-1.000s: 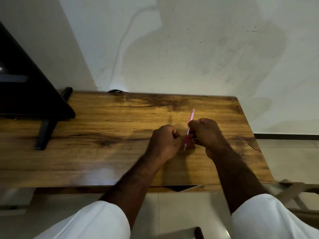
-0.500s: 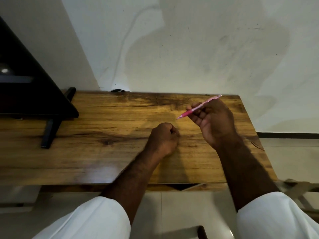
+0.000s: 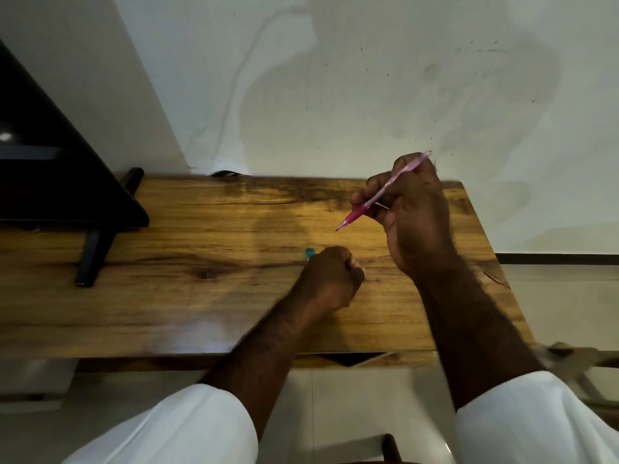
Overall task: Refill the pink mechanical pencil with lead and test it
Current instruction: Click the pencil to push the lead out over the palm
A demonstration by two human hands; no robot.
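I have the pencil (image 3: 382, 192) in my right hand (image 3: 415, 209), fingers wrapped round the barrel, raised clear of the desk (image 3: 201, 296). Its long axis runs on a slant: the tip points down and toward my left hand (image 3: 330, 279), the cap end sticks up past my knuckles toward the wall (image 3: 335, 78). The tip hangs above the wood, not touching it.

My left hand is a closed fist resting on the desk, nearer to me than the pencil tip and a little to its left. A small teal thing (image 3: 310, 253) pokes out at the far side of that fist; I take it for the lead case, though too little shows to be sure, and I cannot tell how firmly the fist holds it.

What the next move turns on, as I judge it: the open end for lead is the cap end, and that end points away from the left hand. So either the right hand turns the pencil over, or the left hand reaches up past the tip. I see no paper on the desk for the test.
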